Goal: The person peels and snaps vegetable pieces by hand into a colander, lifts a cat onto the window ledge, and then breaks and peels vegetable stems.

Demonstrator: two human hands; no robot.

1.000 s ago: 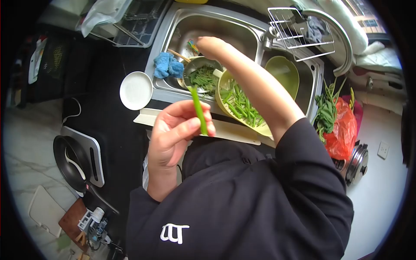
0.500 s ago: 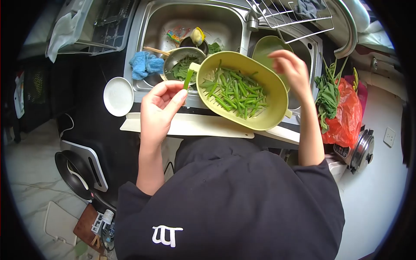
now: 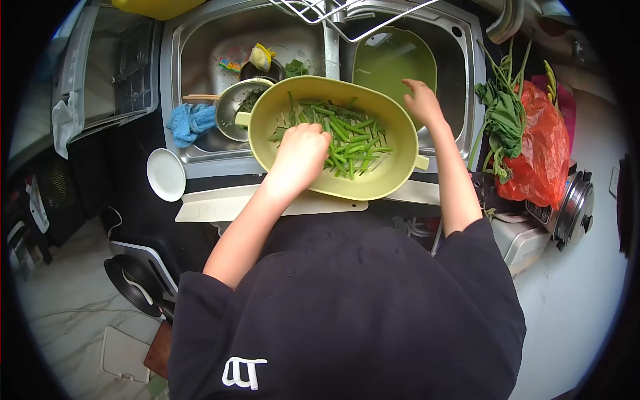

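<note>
your left hand (image 3: 303, 152) is down inside the yellow-green colander (image 3: 398, 133), its back turned up to the camera and its fingers bent inward over the cut green stems (image 3: 357, 143); the fingertips are hidden, so you cannot tell from here whether they grip a stem or are simply closed. the stems lie in a loose heap over the slotted floor of the colander, mostly in its middle, with a few leafy bits near your left wrist. your right hand (image 3: 421, 103) is free of any object, fingers parted and loosely stretched, just beyond the colander's right end and in front of the green basin (image 3: 393, 63) that sits in the right sink bowl (image 3: 460, 80); whether it touches that basin you cannot tell. the colander lies across the near edge of the sink, its left handle overlapping, in your view, the metal bowl (image 3: 228, 113) of dark green scraps. left of that bowl you have a crumpled blue cloth (image 3: 191, 125), with chopsticks (image 3: 200, 97) just above it, and a white dish (image 3: 166, 175) on the dark counter (image 3: 133, 173). behind the metal bowl, a yellow-and-pale object (image 3: 261, 58) rests at a dark bowl (image 3: 250, 72). to your right, leafy greens (image 3: 503, 113) lean against a red plastic bag (image 3: 537, 150), near a lidded cooker (image 3: 575, 210).
</note>
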